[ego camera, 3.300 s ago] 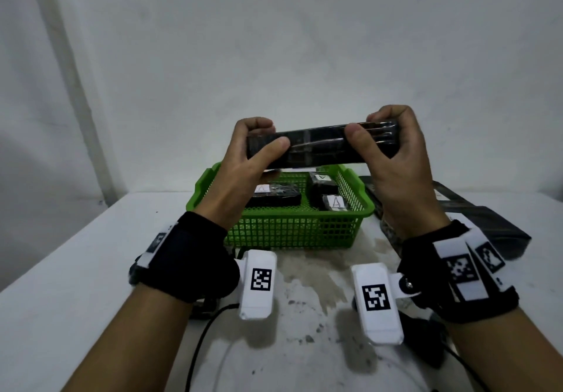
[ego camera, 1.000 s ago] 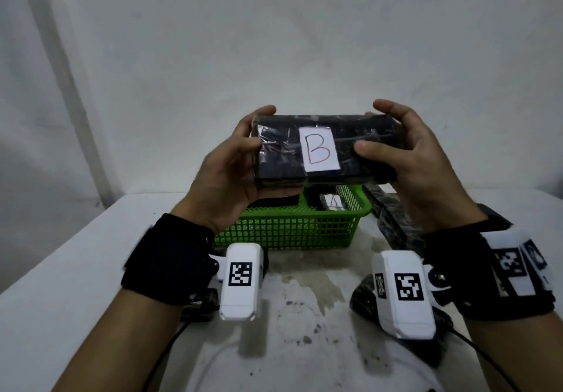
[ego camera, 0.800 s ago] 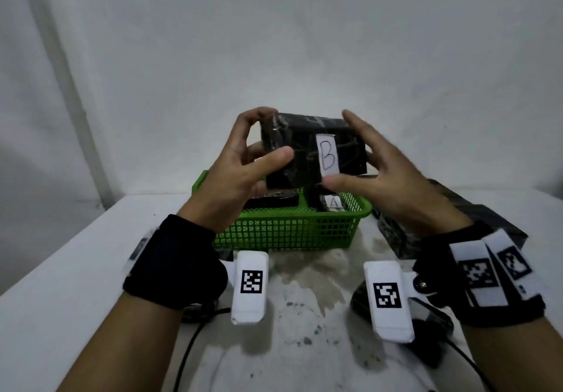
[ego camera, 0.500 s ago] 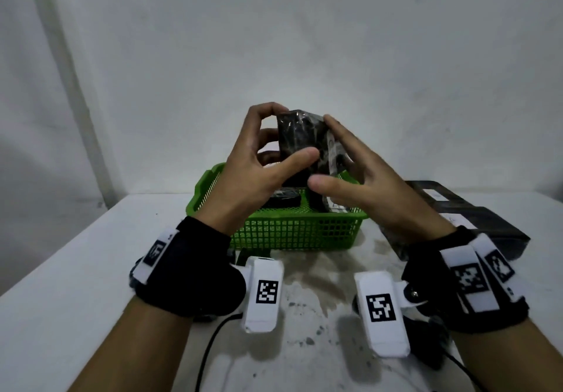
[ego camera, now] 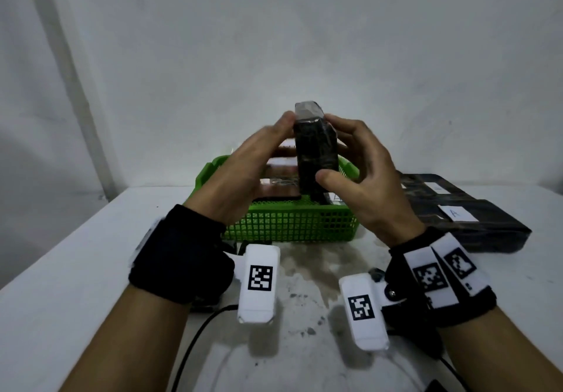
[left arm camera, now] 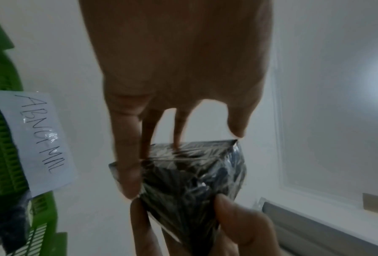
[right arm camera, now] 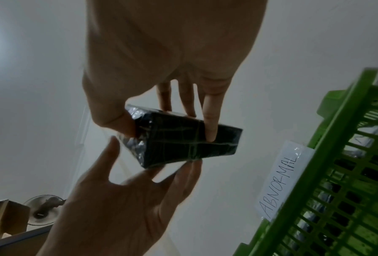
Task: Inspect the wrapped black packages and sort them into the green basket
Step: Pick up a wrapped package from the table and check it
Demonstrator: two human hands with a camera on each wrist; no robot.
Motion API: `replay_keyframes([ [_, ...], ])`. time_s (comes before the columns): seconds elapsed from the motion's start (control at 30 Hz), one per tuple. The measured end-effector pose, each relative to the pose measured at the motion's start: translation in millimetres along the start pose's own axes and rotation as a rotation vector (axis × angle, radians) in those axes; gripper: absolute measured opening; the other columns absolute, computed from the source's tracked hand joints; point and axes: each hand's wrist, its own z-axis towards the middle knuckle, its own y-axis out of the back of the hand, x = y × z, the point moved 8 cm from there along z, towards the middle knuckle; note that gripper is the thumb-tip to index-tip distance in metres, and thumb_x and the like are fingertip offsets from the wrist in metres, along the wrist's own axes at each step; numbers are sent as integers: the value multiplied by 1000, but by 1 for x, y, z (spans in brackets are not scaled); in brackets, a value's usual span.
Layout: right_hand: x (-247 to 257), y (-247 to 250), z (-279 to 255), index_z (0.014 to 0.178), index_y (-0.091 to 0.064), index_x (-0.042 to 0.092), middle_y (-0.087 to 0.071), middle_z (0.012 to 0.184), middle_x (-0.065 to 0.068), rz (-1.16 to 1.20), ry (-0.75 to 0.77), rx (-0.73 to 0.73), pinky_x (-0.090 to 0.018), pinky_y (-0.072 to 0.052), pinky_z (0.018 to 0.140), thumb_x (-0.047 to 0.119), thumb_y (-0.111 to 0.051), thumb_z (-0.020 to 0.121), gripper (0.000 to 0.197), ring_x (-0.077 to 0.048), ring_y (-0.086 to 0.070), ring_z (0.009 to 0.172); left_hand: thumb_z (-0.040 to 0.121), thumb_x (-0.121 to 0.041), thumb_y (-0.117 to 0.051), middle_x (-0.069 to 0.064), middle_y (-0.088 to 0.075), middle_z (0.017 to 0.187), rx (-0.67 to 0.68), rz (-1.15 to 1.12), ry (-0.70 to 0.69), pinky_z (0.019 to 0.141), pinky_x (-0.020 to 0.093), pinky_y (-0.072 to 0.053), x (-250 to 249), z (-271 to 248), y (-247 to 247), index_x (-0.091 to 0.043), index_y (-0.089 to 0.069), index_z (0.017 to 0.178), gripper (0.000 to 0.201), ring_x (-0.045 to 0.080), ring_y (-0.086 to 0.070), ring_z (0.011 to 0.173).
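A white table point(ego camera: 61, 269), stained dark at its middle, is being seen nearest, with 2 cables being trailed across it. Above it, 1 black package point(ego camera: 315, 151), wrapped in glossy, wrinkled clear film, is being held upright over the green basket point(ego camera: 289, 224), clear of its rim. It is being gripped by 2 hands: the left hand point(ego camera: 243, 172) is being curled round its left side, fingertips on the far face, while the right hand point(ego camera: 362, 172) is being closed on its right side, thumb pressed to the near face and fingers wrapped behind. Inside the basket, at least 2 more wrapped packages are being seen; the full count cannot be told. A paper label point(right arm camera: 282, 180) reading "ABNORMAL" is being displayed on the basket's outer wall. To the right, 2 further black packages point(ego camera: 463, 218) with white labels are lying on the table. Farthest, a plain pale wall point(ego camera: 274, 41) is being shown.
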Motion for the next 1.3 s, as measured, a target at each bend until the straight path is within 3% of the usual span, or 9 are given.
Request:
replay_keyframes([
  [0.13, -3, -7, -2, 139, -52, 28, -46, 155, 2, 52, -22, 142, -34, -56, 99, 12, -77, 77, 69, -13, -42, 145, 90, -55, -54, 20, -67, 126, 201, -151, 182, 79, 43, -61, 17, -4, -2, -19, -55, 137, 59, 40, -71, 100],
  [0.27, -9, -1, -3, 144, -42, 54, -16, 166, 21, 42, -148, 157, -45, -41, 114, 49, -77, 72, 80, -12, -32, 149, 71, -25, -71, 15, -65, 130, 180, -225, 99, 80, 47, -60, 20, 4, 2, -22, -38, 141, 78, 40, -71, 99],
  [0.43, -30, 4, 2, 157, -20, 44, -37, 161, 5, 148, -348, 43, -52, -45, 111, 66, -71, 67, 106, -9, -51, 134, 75, 1, -64, 8, -50, 140, 207, -57, 0, 84, 43, -59, 22, 5, -8, -29, -36, 141, 78, 34, -70, 106],
  [0.57, -28, 12, 2, 147, -41, 26, -66, 131, 3, 135, -312, -59, -40, -57, 96, 45, -91, 63, 100, -14, -70, 112, 77, -1, -67, -2, -49, 143, 278, 33, -7, 83, 42, -59, 27, 3, -17, -31, -39, 140, 75, 31, -68, 111],
  [0.67, -17, 17, 1, 143, -41, 24, -66, 127, 5, 101, -242, -118, -28, -58, 82, 40, -91, 57, 100, -14, -74, 103, 88, -18, -67, 0, -47, 146, 242, 6, -26, 90, 52, -56, 25, 4, -18, -31, -40, 141, 60, 28, -65, 119],
  [0.8, -14, 14, 2, 144, -37, 32, -64, 133, 6, 75, -271, -10, -38, -58, 91, 40, -96, 59, 104, -15, -72, 109, 85, -18, -73, -4, -51, 143, 182, 64, -83, 81, 38, -59, 24, 5, -12, -31, -40, 141, 67, 23, -67, 115],
  [1.0, -1, 11, 4, 142, -53, 29, -69, 130, 0, 423, -424, 74, -56, -59, 87, 67, -44, 95, 62, -27, -69, 115, 76, -9, -84, -17, -43, 149, 134, 343, -200, 106, 44, -48, 21, 10, 1, -42, -36, 145, 90, 11, -44, 139],
  [1.17, 0, 14, 6, 128, -60, 22, -70, 115, -4, 410, -337, -14, -54, -61, 82, 27, -57, 99, 30, -27, -72, 106, 86, -20, -76, -22, -34, 153, 86, 532, -251, 100, 25, -45, 20, 9, 8, -46, -29, 151, 84, 1, -38, 138],
  [1.3, 6, 11, 7, 121, -61, 19, -66, 116, -5, 360, -196, -71, -41, -62, 75, 7, -68, 92, 33, -23, -71, 107, 96, -18, -63, -22, -37, 155, 130, 453, -237, 108, 36, -45, 23, 9, 6, -45, -30, 152, 71, 5, -45, 138],
])
